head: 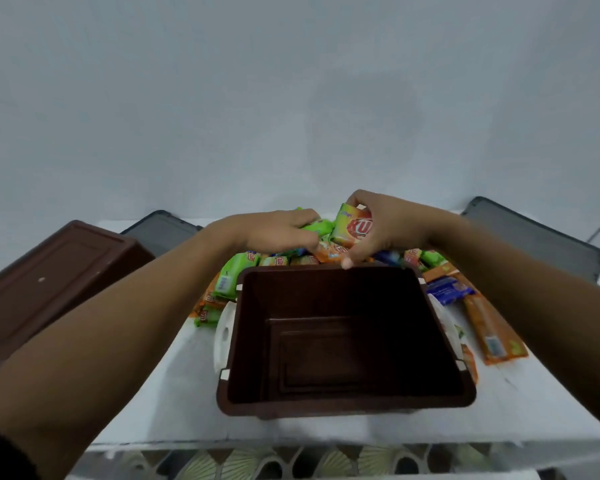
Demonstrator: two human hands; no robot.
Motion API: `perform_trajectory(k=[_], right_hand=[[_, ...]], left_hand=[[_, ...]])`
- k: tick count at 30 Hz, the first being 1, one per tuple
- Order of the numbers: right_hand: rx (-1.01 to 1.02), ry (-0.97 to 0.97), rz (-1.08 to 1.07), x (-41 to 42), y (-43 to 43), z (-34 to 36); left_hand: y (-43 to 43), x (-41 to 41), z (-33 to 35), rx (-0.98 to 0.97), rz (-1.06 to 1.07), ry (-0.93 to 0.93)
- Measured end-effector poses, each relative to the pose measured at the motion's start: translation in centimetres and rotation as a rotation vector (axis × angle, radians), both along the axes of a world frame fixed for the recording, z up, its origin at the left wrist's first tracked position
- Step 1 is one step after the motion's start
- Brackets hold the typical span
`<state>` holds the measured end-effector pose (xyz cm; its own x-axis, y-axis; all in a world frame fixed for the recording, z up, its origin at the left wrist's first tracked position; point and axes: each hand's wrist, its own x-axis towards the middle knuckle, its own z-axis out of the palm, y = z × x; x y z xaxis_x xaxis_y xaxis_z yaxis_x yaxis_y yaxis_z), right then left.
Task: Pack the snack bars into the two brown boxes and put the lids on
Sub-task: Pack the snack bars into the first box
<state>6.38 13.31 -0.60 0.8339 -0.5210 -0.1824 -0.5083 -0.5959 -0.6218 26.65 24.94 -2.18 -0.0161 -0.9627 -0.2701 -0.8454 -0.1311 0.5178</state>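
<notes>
— Behind the open brown plastic box (257,341) on the white table (174,393), what's held?
— Over the pile of wrapped bars (278,260), the right hand (388,226) pinches an orange-and-yellow wrapped snack bar (355,225); the left hand (278,230) grips a green-wrapped snack bar (321,226).

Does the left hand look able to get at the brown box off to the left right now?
Probably, once it lets go: the left hand grips a green bar over the pile, and nothing stands between it and that brown box.

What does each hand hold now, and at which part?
The right hand pinches an orange snack bar by its right end. The left hand grips a green snack bar by its left end.
</notes>
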Motion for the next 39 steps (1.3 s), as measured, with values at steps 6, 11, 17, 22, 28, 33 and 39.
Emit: perform_trajectory(k=[6,11,17,22,28,33,39], right_hand=[[-0.318,0.124,0.076,-2.2,2.5,-2.0],[-0.333,0.265,0.210,-3.0,4.1,-3.3],[-0.343,0.455,0.279,-2.2,5.1,-6.4],[-0.407,0.516,0.314,-1.0,5.4,-8.7],[-0.603,0.580,0.413,-0.8,5.5,-10.0],[-0.685,0.578,0.441,-1.1,5.4,-10.3],[-0.566,0.568,0.400,-1.4,4.8,-9.2]], left_hand=[[2.7,-1.7,-0.6,-0.002,-0.102,-0.166],[4.1,-3.4,-1.3,0.083,-0.212,-0.360],[4.2,-6.3,-4.5,0.136,-0.197,-0.571],[3.7,-7.5,-6.8,0.171,-0.190,-0.714],[3.6,-8.4,-8.6,0.156,-0.251,-0.823],[3.6,-8.3,-9.0,0.142,-0.251,-0.821],[3.8,-6.8,-7.6,0.190,-0.209,-0.678]])
